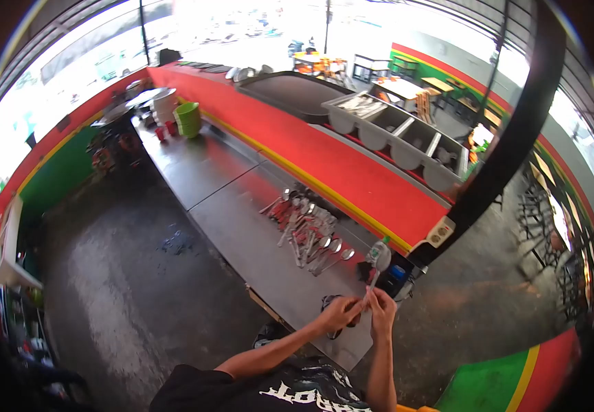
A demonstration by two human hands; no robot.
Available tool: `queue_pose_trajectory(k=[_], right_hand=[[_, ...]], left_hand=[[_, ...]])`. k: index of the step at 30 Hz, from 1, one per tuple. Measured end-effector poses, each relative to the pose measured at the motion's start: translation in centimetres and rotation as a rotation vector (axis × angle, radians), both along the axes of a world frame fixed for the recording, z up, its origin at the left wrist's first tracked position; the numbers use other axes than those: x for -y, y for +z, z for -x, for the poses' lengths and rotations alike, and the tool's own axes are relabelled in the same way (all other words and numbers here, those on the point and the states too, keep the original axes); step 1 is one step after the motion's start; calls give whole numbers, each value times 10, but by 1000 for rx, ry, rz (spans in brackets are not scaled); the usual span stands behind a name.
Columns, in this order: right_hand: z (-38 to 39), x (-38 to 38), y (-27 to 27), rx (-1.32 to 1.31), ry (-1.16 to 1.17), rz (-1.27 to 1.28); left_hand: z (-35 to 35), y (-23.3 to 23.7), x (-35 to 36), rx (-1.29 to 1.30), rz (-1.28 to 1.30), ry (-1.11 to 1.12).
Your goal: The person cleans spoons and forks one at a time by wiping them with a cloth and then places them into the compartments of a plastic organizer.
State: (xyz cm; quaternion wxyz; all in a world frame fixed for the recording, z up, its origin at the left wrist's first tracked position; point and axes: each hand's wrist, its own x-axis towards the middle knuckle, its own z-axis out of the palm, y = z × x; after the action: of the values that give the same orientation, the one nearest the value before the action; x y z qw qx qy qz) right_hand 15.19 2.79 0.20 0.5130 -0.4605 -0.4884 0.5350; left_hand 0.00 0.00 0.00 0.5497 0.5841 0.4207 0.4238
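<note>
A spoon (380, 256) stands bowl up above the near end of the counter, its handle running down into my hands. My right hand (381, 310) is closed round the lower handle. My left hand (341, 313) meets it from the left, fingers pinched at the handle's lower end; the exact contact is hidden. Farther along the counter lies a pile of cutlery (304, 223), with several spoons (336, 245) fanned out on its near side and red and whitish pieces among them. A dark object (331, 302), partly covered, sits behind my left hand.
The grey counter (231, 206) runs along a red ledge (297, 147). A metal tray of compartments (407, 134) and a griddle-like pan (286, 93) rest on the ledge. Green stacked containers (187, 120) stand at the far end. A power socket (441, 232) and black post (499, 161) border the right.
</note>
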Motion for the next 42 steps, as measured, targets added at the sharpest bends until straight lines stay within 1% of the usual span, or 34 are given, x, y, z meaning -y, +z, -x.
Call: queue_pose_trajectory(k=[2,3,5,7,9,11,12,15,16,18,20,21,22,23,25,27,29,31,34,37,38,40,42], right_hand=[[-3,-13,27,1,-74,-64],[39,-25,29,-99,-98,-60],[23,-49,61,-57,-118,-113],[16,-70,98,4,-116,-166],[11,-103,112,-33,-139,-284],[10,-128,141,-81,-204,-325],[10,-142,154,-106,-225,-347],[-7,-194,171,-142,-272,-364],[-11,-205,181,-181,-237,-331],[-22,-220,196,-254,-166,-257],[-43,-249,186,-197,-179,-289],[-47,-263,185,-164,-178,-306],[-38,-257,199,-147,-298,-264],[-38,-260,206,-23,-335,-283],[-46,-272,213,216,-393,-322],[-76,-316,196,663,-452,-595],[-95,-343,189,837,-424,-717],[-101,-342,197,997,-380,-568],[-85,-321,202,538,-231,-277],[-67,-297,210,682,-307,-225],[-67,-298,208,687,-310,-260],[-67,-297,204,696,-318,-326],[-66,-290,209,756,-296,-298]], left_hand=[[-7,24,-16,57,54,1],[34,36,-33,-30,12,-7],[16,51,-64,47,-120,-8],[10,88,-88,111,-149,-33],[8,112,-124,51,-175,-54],[2,151,-151,60,-224,-79],[-3,162,-168,77,-254,-90],[-25,183,-225,104,-324,-107],[-34,189,-243,98,-325,-112],[-48,205,-270,83,-287,-129],[-60,220,-290,72,-209,-144],[-70,219,-305,157,-141,-152],[-81,211,-327,247,-73,-157],[-91,208,-343,340,-6,-159],[-97,211,-361,152,-95,-80],[-113,205,-387,-51,-92,52],[-119,198,-402,-237,-196,192],[-122,198,-401,-320,-207,366],[-119,211,-378,-354,-167,413],[-103,236,-348,-291,-20,323],[-104,233,-352,-320,-37,346],[-102,240,-349,-453,-93,286],[-103,241,-350,-568,-138,207]])
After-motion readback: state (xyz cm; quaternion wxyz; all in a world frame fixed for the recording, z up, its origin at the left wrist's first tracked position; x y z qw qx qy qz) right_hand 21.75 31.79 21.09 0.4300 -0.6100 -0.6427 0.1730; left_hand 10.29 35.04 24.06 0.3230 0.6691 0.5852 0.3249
